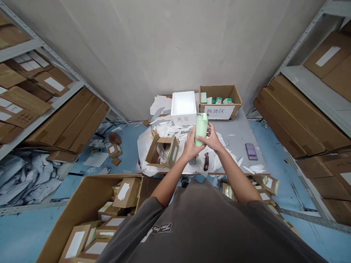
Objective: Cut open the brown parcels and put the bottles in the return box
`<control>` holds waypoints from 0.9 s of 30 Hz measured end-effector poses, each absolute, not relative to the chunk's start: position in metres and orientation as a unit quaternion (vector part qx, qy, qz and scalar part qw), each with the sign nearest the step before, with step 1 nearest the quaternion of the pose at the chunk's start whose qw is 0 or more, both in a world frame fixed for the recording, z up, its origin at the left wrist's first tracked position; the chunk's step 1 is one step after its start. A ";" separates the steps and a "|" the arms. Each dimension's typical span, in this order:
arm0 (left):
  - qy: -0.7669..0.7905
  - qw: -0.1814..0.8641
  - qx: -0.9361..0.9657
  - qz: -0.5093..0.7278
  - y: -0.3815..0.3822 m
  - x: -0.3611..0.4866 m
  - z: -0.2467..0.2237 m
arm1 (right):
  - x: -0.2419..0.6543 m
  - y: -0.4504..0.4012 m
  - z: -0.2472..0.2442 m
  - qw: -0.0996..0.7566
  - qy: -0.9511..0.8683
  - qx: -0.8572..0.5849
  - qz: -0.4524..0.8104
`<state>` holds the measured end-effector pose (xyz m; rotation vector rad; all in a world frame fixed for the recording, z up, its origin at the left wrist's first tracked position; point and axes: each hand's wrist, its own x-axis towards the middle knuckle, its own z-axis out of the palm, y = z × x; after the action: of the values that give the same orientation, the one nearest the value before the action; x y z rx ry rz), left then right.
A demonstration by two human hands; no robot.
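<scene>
Currently lt-green tumbler (201, 128) btwn L grip (191, 145) & R grip (213, 138), both clamped on it.

Beyond the cup (201, 129), a white box (178, 119) and a big carton (219, 112) block my reach. An opened carton (173, 151) and paper scraps (171, 128) crowd my left hand (192, 143), a knife (206, 162) lies nearer me; past my right hand (211, 137), bare table (238, 132) leaves passage.

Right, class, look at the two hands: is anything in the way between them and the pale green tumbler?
Nothing visible: the left hand and right hand both hold the pale green tumbler directly. The red-and-black utility knife lies on the table, outside their grip.
</scene>
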<state>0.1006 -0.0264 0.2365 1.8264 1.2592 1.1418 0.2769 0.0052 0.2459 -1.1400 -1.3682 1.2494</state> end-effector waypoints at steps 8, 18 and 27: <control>0.487 0.282 0.701 0.438 -0.026 0.096 0.238 | 0.273 0.003 0.247 0.464 -0.540 -0.476 0.517; 0.470 0.336 0.674 0.461 -0.021 0.092 0.229 | 0.275 0.005 0.243 0.444 -0.559 -0.474 0.515; 0.460 0.399 0.641 0.467 -0.019 0.097 0.218 | 0.277 0.007 0.239 0.431 -0.570 -0.451 0.534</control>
<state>0.0965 -0.0191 0.2185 1.6229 1.1631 1.1821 0.2768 0.0068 0.2391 -1.1252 -1.4217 1.3321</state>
